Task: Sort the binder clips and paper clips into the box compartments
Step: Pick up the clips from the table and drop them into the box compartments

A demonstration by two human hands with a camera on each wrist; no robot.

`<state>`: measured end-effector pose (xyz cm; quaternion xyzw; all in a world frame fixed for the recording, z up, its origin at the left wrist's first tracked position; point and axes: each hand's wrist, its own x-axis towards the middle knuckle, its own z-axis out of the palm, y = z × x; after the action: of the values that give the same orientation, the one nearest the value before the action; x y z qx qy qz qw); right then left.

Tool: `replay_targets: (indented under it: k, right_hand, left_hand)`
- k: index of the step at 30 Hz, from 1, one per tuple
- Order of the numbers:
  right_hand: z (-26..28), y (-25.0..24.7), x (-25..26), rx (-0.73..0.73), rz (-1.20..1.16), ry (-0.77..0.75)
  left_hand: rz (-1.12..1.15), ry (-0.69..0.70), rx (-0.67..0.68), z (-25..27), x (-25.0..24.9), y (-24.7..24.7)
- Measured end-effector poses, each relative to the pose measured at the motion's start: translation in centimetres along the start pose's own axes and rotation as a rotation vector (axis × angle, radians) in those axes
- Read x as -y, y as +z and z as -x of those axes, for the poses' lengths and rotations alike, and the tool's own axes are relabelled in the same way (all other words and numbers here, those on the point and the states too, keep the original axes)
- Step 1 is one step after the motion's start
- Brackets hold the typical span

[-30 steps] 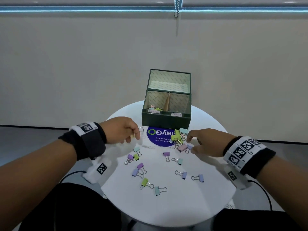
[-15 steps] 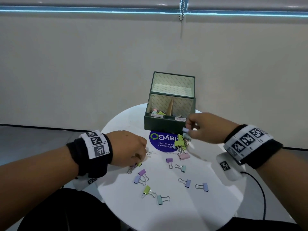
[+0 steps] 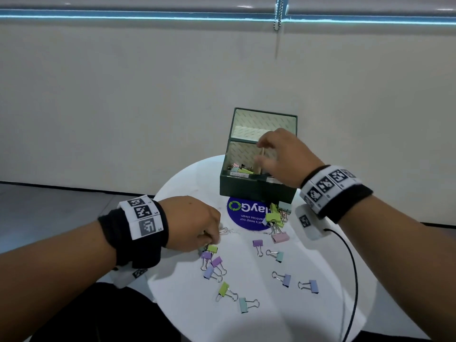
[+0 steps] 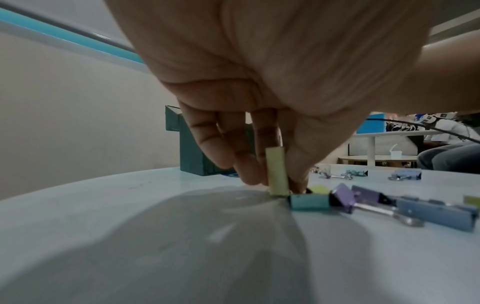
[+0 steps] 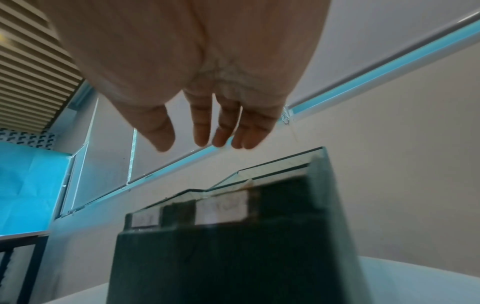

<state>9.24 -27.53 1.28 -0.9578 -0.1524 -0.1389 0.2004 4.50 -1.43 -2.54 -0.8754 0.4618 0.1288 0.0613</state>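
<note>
A dark green box (image 3: 256,191) stands at the back of the round white table (image 3: 271,322). Its front left compartment holds several binder clips (image 3: 238,167). My right hand (image 3: 261,153) hovers over the box's front compartments; in the right wrist view the right hand (image 5: 182,144) has straight, spread fingers and holds nothing. My left hand (image 3: 211,241) is down on the table, left of centre. In the left wrist view its thumb and fingers pinch a yellow-green binder clip (image 4: 278,170) standing on edge beside a teal clip (image 4: 309,201). Several pastel binder clips (image 3: 281,278) lie loose.
A blue round sticker (image 3: 244,213) lies before the box, with a heap of clips (image 3: 275,217) at its right. A silver paper clip (image 3: 224,230) lies by my left fingers. A black cable (image 3: 352,267) runs over the table's right edge. The wall is close behind.
My right hand rose from the table with a small clip to above the box and now shows empty. My left hand dropped toward the near-left clips and pinched the yellow-green one.
</note>
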Motion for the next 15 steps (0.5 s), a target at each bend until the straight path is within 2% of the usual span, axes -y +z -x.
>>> replay_targets:
  k: [2, 4, 6, 10, 12, 15]
  right_hand:
    - [2.1, -0.7, -1.1, -0.112, -0.022, -0.003]
    - [4.5, -1.3, -2.6, -0.106, -0.031, 0.044]
    - [6.6, -1.3, -4.4, 0.032, 0.014, 0.111]
    - [9.7, 0.0, -7.1, 0.442, 0.254, 0.203]
    - [10.4, 0.5, -7.5, 0.482, 0.252, 0.235]
    - [10.5, 0.9, -7.6, 0.429, 0.186, 0.246]
  left_hand:
    - [-0.014, 0.011, 0.010, 0.0, 0.2, 0.0]
    - [-0.025, 0.019, 0.020, 0.0, 0.3, 0.0]
    - [-0.039, 0.032, 0.014, 0.0, 0.4, -0.1]
    - [-0.038, 0.040, 0.005, 0.5, 0.4, 0.1]
    - [-0.057, 0.038, 0.032, 0.7, 0.5, 0.0]
    - [-0.096, 0.026, 0.073, 0.8, 0.6, -0.2]
